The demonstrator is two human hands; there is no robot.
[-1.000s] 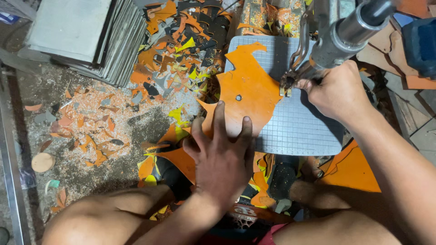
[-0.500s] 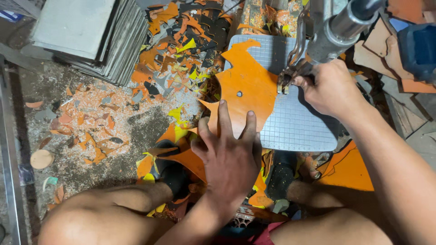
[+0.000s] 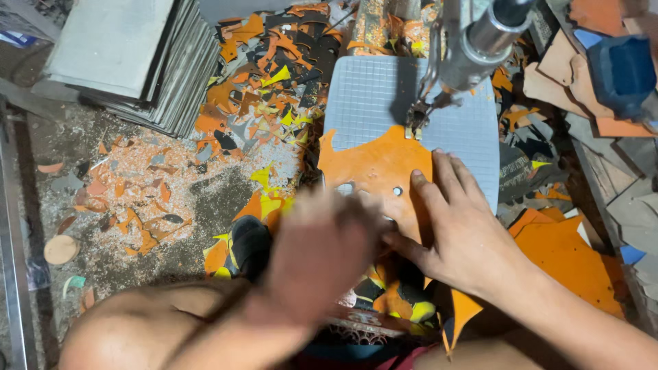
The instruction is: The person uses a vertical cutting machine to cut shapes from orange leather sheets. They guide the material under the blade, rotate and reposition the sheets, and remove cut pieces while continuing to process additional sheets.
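In the head view, an orange sheet piece (image 3: 373,175) with an irregular cut outline and a small round hole lay flat on a grey gridded machine table (image 3: 473,140) in the upper middle of the frame. The right hand (image 3: 466,236) rested palm down on the sheet's lower right part, its fingers (image 3: 445,179) straight and slightly spread, pressing on the orange surface rather than gripping it; the fingertips reached toward the sheet's upper right edge. Just above those fingertips, the tip of the metal machine head (image 3: 480,41) met the sheet's top edge. The left hand (image 3: 322,250) sat at the lower middle of the frame, over the sheet's lower left edge, but it was blurred, so whether its fingers were apart or closed could not be told, nor whether it touched the sheet. To the upper left stood a stack of grey panels (image 3: 120,48). Orange, yellow and black offcuts (image 3: 264,75) littered the floor between that stack and the table. Another orange sheet (image 3: 569,264) lay at the lower right.
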